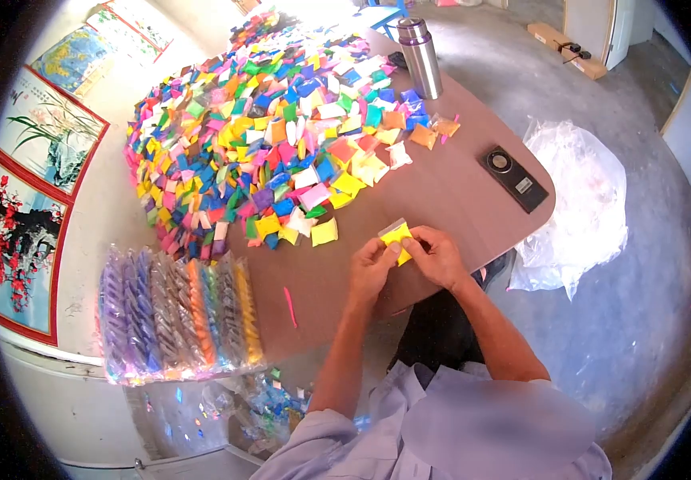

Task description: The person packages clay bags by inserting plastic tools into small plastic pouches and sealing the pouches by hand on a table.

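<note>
A small yellow packet (397, 235) with a clear strip along its top is held between my two hands, just above the near side of the brown table (441, 192). My left hand (373, 266) pinches its lower left side with thumb and fingers. On the right side, my right hand (435, 254) is closed on the same packet. The large heap of coloured packets (257, 136) lies farther back on the table, with a loose yellow packet (324, 232) at its near edge. What exactly is inside the held packet cannot be made out.
Clear bags of coloured twisted pieces (177, 312) stand at the table's left front. A thin pink strip (290, 307) lies nearby. A steel flask (420, 60) and a black scale (515, 178) stand on the right. A white plastic bag (573, 208) is beside the table.
</note>
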Demonstrator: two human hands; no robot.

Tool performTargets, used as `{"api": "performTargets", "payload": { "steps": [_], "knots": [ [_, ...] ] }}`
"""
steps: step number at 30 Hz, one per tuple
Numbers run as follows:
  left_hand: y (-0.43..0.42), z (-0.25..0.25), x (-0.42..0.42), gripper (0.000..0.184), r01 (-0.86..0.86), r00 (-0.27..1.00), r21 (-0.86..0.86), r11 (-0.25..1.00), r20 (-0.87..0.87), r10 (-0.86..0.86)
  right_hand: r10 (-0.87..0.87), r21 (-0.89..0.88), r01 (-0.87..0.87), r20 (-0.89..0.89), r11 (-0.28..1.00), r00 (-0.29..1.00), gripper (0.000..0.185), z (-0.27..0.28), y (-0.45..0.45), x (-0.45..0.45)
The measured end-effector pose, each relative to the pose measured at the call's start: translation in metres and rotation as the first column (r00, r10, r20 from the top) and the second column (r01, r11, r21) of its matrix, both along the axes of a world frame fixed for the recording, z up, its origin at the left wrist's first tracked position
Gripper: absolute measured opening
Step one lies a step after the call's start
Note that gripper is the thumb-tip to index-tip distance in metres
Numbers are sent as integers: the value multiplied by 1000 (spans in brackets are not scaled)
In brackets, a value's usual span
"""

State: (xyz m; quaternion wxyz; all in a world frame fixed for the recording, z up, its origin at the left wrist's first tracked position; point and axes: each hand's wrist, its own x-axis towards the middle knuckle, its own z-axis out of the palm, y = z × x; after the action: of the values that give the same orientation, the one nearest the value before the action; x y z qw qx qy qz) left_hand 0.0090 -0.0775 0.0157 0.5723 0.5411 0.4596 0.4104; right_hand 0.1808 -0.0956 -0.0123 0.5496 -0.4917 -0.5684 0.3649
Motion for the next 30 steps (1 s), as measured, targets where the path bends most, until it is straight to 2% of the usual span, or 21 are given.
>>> {"api": "performTargets", "payload": {
  "steps": [2, 6, 8, 9, 11, 14, 18, 20, 21, 23, 27, 29, 30],
  "knots": [
    [-5, 9, 8, 17, -34, 998, 8, 999, -55, 34, -12, -49, 1, -224, 999, 974, 22, -9, 1, -3],
    [-4, 5, 0, 19, 61, 983, 3, 998, -176, -59, -17, -34, 12, -164, 999, 986, 22, -8, 4, -2],
    [0, -1, -3, 19, 61, 991, 45, 997, -122, -55, -46, 34, 48, -60, 998, 997, 23, -2, 4, -2],
    [2, -5, -4, 19, 61, 991, 47, 997, -121, -55, -46, 36, 48, -59, 998, 997, 23, 1, 3, -1],
    [5, -13, -6, 19, 43, 999, 34, 998, -24, -42, 0, -8, 0, 98, 1000, 995, 24, 8, 2, 1],
    [4, -4, -8, 20, 78, 989, 7, 997, -123, -77, 15, -63, -15, 13, 998, 1000, 23, -2, 1, 1],
    [-1, -2, -2, 23, 74, 990, 48, 996, -120, -68, -49, -21, 49, -14, 999, 999, 23, -1, 0, 0],
    [-2, -1, -3, 25, 107, 980, 56, 993, -174, -96, -3, -25, -1, -149, 1000, 989, 23, -8, 2, -2],
    [-3, 1, -3, 25, 104, 980, 55, 993, -175, -93, 0, -25, -4, -150, 1000, 989, 23, -6, 2, -2],
    [-3, 5, -1, 23, 77, 957, 35, 996, -282, -64, 3, -97, -11, -81, 995, 997, 24, -2, 1, 1],
    [5, -12, -6, 21, 73, 984, 60, 996, -166, -62, -2, -111, -4, -48, 994, 999, 25, 10, -1, 1],
    [6, -12, -6, 20, 67, 997, 25, 997, -31, -66, -10, -22, 9, -71, 1000, 997, 25, 4, 0, 0],
    [6, -10, -6, 20, 67, 997, 23, 998, -33, -66, -10, -24, 9, -73, 1000, 997, 25, 3, 0, 0]
  ]
}}
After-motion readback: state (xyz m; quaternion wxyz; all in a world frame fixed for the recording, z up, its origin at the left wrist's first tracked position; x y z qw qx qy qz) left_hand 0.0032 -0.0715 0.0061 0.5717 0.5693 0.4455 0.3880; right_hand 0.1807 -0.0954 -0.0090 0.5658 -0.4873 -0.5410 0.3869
